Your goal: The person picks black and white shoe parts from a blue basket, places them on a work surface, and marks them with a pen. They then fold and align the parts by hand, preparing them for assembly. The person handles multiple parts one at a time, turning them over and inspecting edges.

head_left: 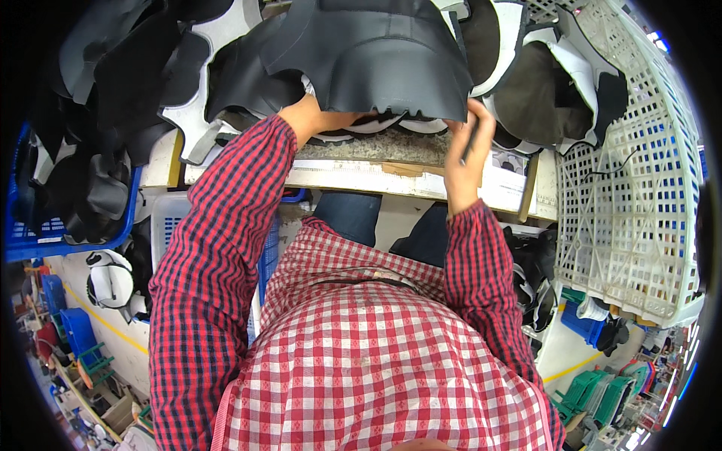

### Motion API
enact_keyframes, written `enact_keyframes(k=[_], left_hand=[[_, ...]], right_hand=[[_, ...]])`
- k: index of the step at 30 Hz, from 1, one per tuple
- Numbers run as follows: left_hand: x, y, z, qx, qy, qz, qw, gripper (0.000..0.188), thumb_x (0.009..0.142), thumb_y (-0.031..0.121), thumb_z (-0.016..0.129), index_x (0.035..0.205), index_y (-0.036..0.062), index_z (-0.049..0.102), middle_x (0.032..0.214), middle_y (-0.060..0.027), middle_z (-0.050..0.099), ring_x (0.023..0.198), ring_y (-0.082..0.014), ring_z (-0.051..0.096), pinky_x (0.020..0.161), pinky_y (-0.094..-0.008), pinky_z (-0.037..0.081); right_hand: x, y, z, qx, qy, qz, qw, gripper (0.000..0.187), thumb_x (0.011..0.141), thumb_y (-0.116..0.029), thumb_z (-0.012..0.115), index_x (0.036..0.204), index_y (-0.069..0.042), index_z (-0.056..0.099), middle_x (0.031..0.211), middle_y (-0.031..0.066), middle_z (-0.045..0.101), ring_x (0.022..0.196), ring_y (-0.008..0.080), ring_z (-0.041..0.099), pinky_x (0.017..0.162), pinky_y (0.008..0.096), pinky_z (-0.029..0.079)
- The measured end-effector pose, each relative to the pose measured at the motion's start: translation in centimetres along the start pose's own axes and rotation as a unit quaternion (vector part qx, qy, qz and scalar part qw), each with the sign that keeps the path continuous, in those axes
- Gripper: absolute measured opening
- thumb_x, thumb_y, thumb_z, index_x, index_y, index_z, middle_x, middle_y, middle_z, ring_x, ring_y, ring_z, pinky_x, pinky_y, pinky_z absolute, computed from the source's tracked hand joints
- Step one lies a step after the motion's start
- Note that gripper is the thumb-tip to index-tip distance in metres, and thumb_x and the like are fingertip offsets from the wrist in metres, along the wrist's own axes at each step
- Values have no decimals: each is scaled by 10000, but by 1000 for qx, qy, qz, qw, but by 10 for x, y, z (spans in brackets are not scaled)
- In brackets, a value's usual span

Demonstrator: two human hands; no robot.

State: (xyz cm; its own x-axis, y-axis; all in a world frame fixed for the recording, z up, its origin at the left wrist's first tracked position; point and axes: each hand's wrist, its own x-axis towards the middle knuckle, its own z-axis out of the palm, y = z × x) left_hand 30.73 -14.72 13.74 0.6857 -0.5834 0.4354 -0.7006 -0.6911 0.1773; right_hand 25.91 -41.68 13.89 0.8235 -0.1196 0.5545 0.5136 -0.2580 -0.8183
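Head view: one black panel (398, 56), notched along its near edge, sits above the bench (331, 176) at far centre, between both hands.

Left hand (304, 120) is at the panel's near left edge, fingers running under it; grip hidden, can't tell if clamped. Right hand (468, 154) is at the near right corner, fingers bent, thumb close to the edge; can't tell if it's clamped on the panel or just touching. One slim dark item (470, 143) between its fingers, too small to ID.

Containers: one blue basket (75, 246) at left, loaded with black pieces (75, 180) plus a few pale ones; overlapped, can't count. One big white basket (639, 233) at right, one dark cord (611, 169) on its wall; contents not readable. One white bin (160, 214) below the bench on the left, contents unclear. Two blue bins (77, 334) on the floor, left. Green crates (602, 395) on the right, several, count unclear.

Uppers: at least two black-and-white uppers (553, 98) right of the panel, more heaped to its left.
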Motion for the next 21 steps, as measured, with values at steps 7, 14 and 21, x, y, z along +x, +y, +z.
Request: enact_keyframes(k=[7,14,21], left_hand=[[39,-42,16,-228,-59,-31,971,143,951,174,716,946,33,739,805,-92,712,714,-219,654,677,-367,528],[34,-10,-2,-208,-179,-52,960,556,731,307,902,1114,-1,641,1024,-151,682,913,-247,633,796,-353,519],[18,-26,-17,21,-247,-189,950,516,751,301,882,1109,8,653,1033,-149,687,940,-260,637,810,-368,522]], right_hand=[[-48,-27,7,48,-280,41,958,296,1107,-209,475,1074,-16,697,806,8,612,725,111,544,707,283,452],[-7,-6,57,225,-108,194,949,141,1010,-95,648,1046,-27,529,804,21,595,682,85,534,648,245,443],[-20,5,40,224,-151,194,943,168,1009,-136,707,1029,-55,561,852,-2,608,754,69,569,695,223,465]])
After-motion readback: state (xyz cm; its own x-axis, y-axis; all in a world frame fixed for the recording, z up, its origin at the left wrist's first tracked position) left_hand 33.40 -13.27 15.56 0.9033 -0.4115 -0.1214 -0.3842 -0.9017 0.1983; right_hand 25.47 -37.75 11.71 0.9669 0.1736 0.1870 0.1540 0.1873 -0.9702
